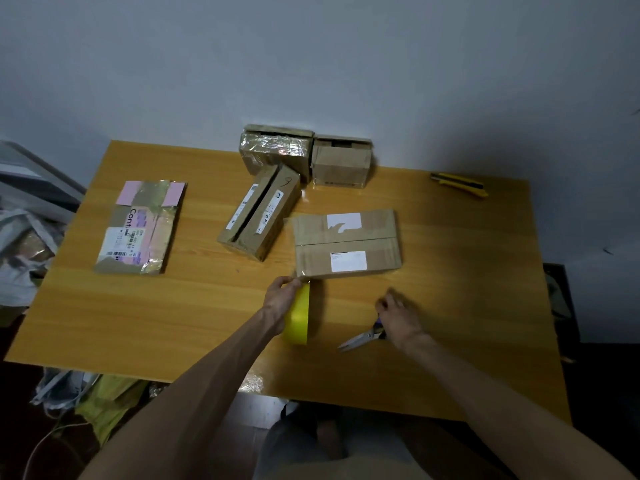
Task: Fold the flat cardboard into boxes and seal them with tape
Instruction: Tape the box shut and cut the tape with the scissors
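Our left hand (280,299) is wrapped round the yellow tape roll (300,318), which stands on edge right at the near left corner of the closed box (346,242) mid-desk (457,306). Our right hand (398,317) sits over the handles of the scissors (360,339), but it's blurry, so we can't tell if it's actually gripping them. Flat cardboard (142,226) lies well off to the left.
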